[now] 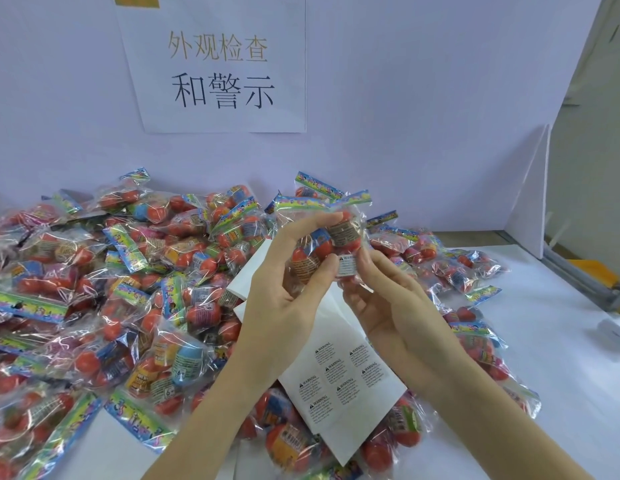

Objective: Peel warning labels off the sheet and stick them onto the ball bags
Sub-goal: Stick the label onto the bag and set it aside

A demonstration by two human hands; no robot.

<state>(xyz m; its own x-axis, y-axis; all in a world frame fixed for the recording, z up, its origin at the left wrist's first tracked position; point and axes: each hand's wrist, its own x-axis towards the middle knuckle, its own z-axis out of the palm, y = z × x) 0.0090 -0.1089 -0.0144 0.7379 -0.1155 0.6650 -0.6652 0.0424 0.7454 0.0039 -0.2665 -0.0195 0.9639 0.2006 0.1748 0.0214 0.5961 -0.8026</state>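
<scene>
Left hand (284, 271) grip holds a ball bag (322, 233); right hand (388, 299) grip presses a warning label (346, 265) onto it.

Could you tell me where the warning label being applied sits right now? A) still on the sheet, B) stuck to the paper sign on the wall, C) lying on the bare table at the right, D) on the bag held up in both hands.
D: the warning label lies on the clear bag, which the left hand grips while the right hand presses beside the label, above the label sheet.
</scene>
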